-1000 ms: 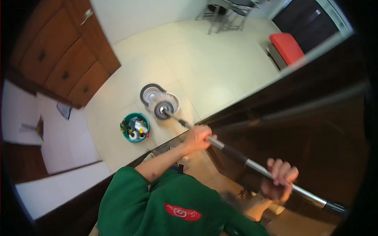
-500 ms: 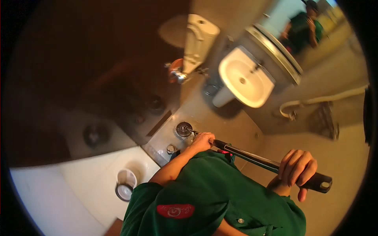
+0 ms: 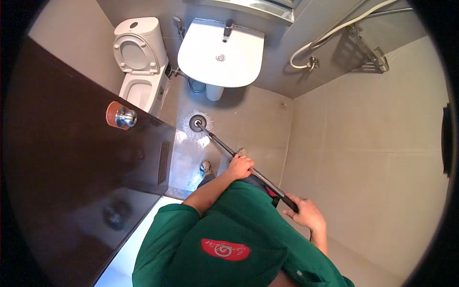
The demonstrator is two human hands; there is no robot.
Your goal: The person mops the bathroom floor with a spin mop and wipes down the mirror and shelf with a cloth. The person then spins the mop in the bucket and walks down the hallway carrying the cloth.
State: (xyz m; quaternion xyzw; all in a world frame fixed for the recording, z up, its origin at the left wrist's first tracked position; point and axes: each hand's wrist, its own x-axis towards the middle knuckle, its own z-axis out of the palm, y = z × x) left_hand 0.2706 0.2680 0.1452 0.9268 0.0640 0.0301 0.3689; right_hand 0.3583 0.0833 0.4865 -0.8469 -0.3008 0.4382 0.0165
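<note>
Mop head: disc (image 3: 197, 123) on the floor (image 3: 258, 112), white fringe (image 3: 187, 130) fanned around it, in front of the basin's pedestal (image 3: 214, 93) and well apart from it. Judged good contact; keep the disc flat so the strands stay spread.
Mop handle: the shaft (image 3: 271, 185) slopes from the disc up toward your right side. Hold a steady slant; standing it too steep would probably cost you reach.
Left hand: your left hand (image 3: 240, 166) is wrapped round the shaft partway down. Best used, I judge, to press and guide.
Right hand: your right hand (image 3: 306, 212) has the handle's upper end between thumb and fingers; how tight, you cannot tell from here. Let it steer, with a loose wrist.
Shoes: one shoe (image 3: 205, 166) is near the fringe, the other (image 3: 242, 152) beside the shaft. Mind your toes on any pull toward you.
Floor glare: bright patches near the fringe; wet or merely shiny, cannot tell. Tread as if slippery.
Obstacles: toilet (image 3: 138, 52) and dark door (image 3: 62, 124) to the left, basin (image 3: 201, 64) ahead. Short, controlled strokes should spare them knocks.
</note>
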